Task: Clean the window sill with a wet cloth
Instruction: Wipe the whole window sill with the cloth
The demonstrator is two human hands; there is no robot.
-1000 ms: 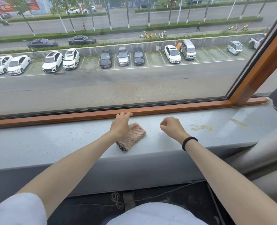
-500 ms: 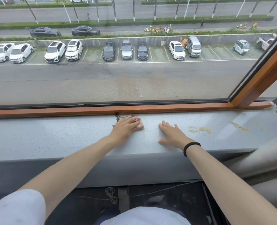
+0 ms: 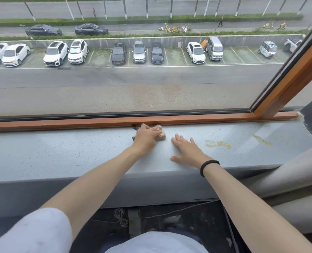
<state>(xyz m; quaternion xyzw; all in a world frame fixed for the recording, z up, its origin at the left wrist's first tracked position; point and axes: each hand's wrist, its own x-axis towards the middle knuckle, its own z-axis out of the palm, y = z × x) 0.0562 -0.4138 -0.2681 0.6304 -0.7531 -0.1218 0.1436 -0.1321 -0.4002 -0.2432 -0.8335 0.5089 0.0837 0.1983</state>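
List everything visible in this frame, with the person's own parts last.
window sill: one, speckled grey, mid-frame.
cloth: one, pinkish, on the sill against the frame.
stains: two, yellowish, right part of the sill.
window frame: one, orange-brown, behind the sill.
curtain: one, grey, far right.
cord: one, thin, floor below.
parked cars: a row, white, black, silver, outside.
wristband: one, black, right wrist.
left hand: one, pressing the cloth.
right hand: one, flat on the sill.
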